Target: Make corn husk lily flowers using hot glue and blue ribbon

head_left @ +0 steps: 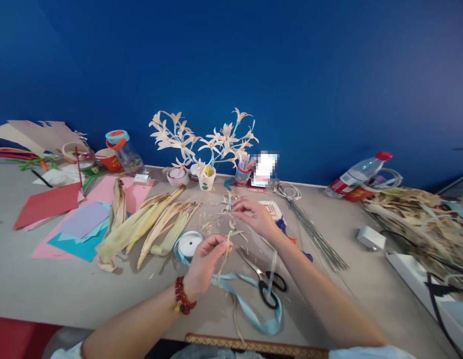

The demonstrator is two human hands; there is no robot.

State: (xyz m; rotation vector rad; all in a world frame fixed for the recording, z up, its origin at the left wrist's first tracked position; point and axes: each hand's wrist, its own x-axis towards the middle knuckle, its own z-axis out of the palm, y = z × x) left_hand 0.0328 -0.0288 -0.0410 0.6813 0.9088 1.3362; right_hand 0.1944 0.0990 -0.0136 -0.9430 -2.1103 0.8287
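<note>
My left hand (209,259), with a red beaded bracelet at the wrist, pinches a thin yellow-green husk strip (229,238) upright between thumb and fingers. Farther forward, my right hand (253,214) has its fingers drawn together beside a small light-blue stem piece (230,202); whether it grips anything is unclear. Small husk scraps (207,226) lie around both hands. Below the right forearm are scissors (267,286) with black handles. A light-blue ribbon (253,310) curls from the ribbon spool (190,244) beside my left hand.
Dried corn husks (141,229) and coloured paper (81,219) lie on the left. Husk flowers (226,137) stand in a paper cup (207,179) by the wall, near a phone (264,169). To the right are wires (317,234), a tilted bottle (356,175) and a power strip (421,284).
</note>
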